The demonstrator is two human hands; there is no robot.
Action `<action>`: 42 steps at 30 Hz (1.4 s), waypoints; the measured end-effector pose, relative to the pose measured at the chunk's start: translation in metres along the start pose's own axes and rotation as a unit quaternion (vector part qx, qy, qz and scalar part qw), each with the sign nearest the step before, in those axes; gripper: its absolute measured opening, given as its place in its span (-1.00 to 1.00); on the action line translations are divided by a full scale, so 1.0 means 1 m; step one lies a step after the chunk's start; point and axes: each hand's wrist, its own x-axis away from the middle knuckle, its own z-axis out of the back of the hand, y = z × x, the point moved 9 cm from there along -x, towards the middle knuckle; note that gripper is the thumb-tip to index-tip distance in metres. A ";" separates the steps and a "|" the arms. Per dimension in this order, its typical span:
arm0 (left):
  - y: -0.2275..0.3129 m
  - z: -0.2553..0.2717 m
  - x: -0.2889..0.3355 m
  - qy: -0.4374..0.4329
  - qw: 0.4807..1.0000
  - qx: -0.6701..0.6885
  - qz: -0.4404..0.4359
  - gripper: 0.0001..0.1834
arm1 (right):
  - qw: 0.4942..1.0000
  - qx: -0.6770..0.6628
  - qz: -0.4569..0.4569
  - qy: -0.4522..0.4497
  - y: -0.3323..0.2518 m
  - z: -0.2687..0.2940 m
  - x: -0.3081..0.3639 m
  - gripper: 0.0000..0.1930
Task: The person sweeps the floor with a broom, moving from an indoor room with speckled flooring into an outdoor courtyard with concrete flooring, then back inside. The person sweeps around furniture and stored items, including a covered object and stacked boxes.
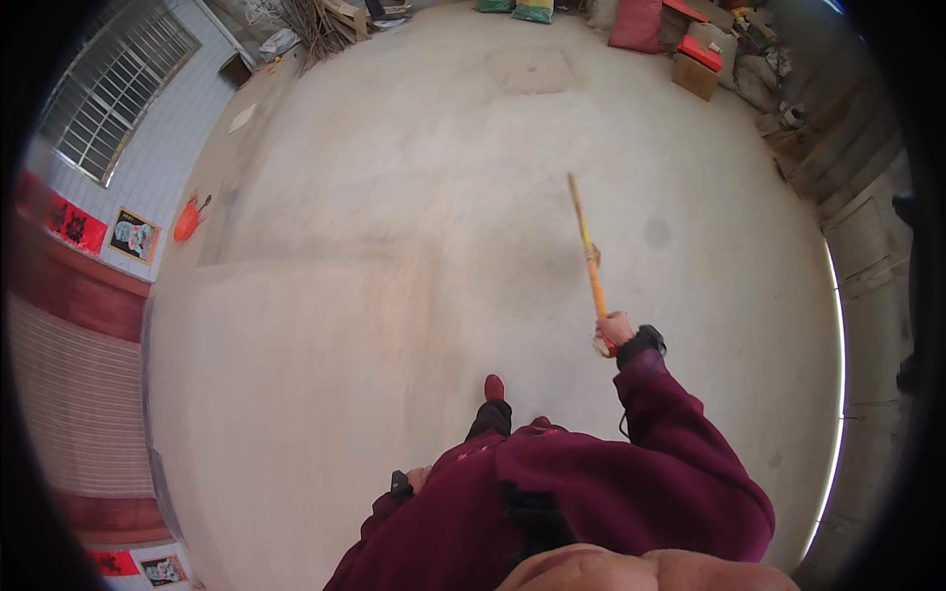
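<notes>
My right hand (615,329) is wrapped round the near end of a long yellow-orange stick (594,281). The stick points forward and slightly left, held out over the floor. Partway along it is a small brownish lump, and beyond that it is thinner and darker toward the tip. A red and white part shows just below my fist. Low by my left side, my left hand (420,479) is mostly hidden by my maroon sleeve and a black device at the wrist; its fingers cannot be made out.
Pale concrete floor (325,325) spreads around my red shoe (495,387). An orange-red object (187,219) lies by the left wall, below a barred window (123,84). Bundled sticks (325,25) lie far left. Sacks (636,25) and a red-topped box (696,77) stand far right.
</notes>
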 end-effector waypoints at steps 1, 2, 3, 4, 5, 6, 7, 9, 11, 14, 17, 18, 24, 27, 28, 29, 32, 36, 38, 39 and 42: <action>0.002 0.013 -0.014 0.004 1.000 0.011 0.000 -0.42 | 0.999 -0.040 0.004 0.014 0.001 0.013 0.006 -0.87; 0.006 0.027 -0.026 0.007 1.000 0.024 0.000 -0.40 | 0.996 -0.080 0.008 0.028 0.002 0.024 0.014 -0.88; 0.008 0.042 -0.034 0.015 0.999 0.026 0.019 -0.40 | 0.992 -0.117 0.010 0.048 0.003 0.037 0.025 -0.88; 0.014 0.062 -0.045 0.025 0.999 0.028 0.037 -0.39 | 0.986 -0.148 0.009 0.079 0.002 0.049 0.036 -0.89; 0.022 0.084 -0.057 0.033 0.998 0.030 0.053 -0.38 | 0.980 -0.193 0.002 0.056 0.000 0.054 0.048 -0.89; 0.033 0.107 -0.065 0.043 0.998 0.035 0.037 -0.38 | 0.972 -0.231 -0.012 0.042 0.001 0.056 0.063 -0.89; 0.043 0.128 -0.071 0.050 0.998 0.037 0.019 -0.39 | 0.966 -0.252 -0.020 0.063 0.004 0.061 0.079 -0.89; 0.056 0.165 -0.088 0.026 0.997 0.075 0.008 -0.39 | 0.942 -0.327 -0.030 0.069 0.015 0.059 0.104 -0.89; 0.061 0.181 -0.101 -0.030 0.989 0.144 0.031 -0.41 | 0.898 -0.413 -0.083 0.126 0.042 0.056 0.120 -0.87; 0.061 0.192 -0.108 -0.061 0.967 0.239 0.063 -0.49 | 0.928 -0.321 -0.022 0.186 0.065 0.057 0.140 -0.89; 0.065 0.206 -0.109 -0.081 0.985 0.143 0.045 -0.49 | 0.938 0.202 0.111 0.258 0.049 0.053 0.183 -0.85; 0.067 0.209 -0.108 -0.096 0.987 0.120 0.048 -0.48 | 0.916 0.277 0.110 0.269 0.048 0.050 0.190 -0.84; 0.079 0.214 -0.101 -0.070 0.988 0.107 0.093 -0.47 | 0.655 -0.704 -0.063 0.267 0.171 0.024 0.222 -0.80; 0.066 0.207 -0.111 -0.074 0.988 0.103 0.086 -0.48 | 0.913 -0.315 -0.035 0.257 0.186 0.011 0.208 -0.86; 0.065 0.201 -0.118 -0.095 0.992 0.067 0.038 -0.47 | 0.957 -0.165 -0.027 0.236 0.185 0.007 0.204 -0.88; 0.055 0.202 -0.123 -0.093 0.995 0.031 0.014 -0.46 | 0.949 -0.220 -0.032 0.225 0.190 -0.002 0.201 -0.88; 0.053 0.193 -0.135 -0.068 0.995 0.009 -0.074 -0.44 | 0.846 -0.495 -0.028 0.194 0.188 -0.008 0.167 -0.85; 0.103 0.168 -0.131 -0.091 0.987 -0.128 -0.028 -0.41 | 0.983 0.100 -0.013 0.153 0.132 0.063 0.096 -0.91; 0.157 0.158 -0.131 -0.087 0.988 -0.128 -0.011 -0.41 | 0.838 -0.521 -0.001 0.160 0.131 0.111 0.058 -0.92; 0.187 0.150 -0.133 -0.086 0.988 -0.128 -0.004 -0.41 | 0.677 -0.723 -0.058 0.125 0.132 0.126 0.041 -0.92; 0.236 0.150 -0.146 -0.099 0.980 -0.172 0.019 -0.42 | 0.598 -0.799 -0.032 0.053 0.095 0.193 0.031 -0.91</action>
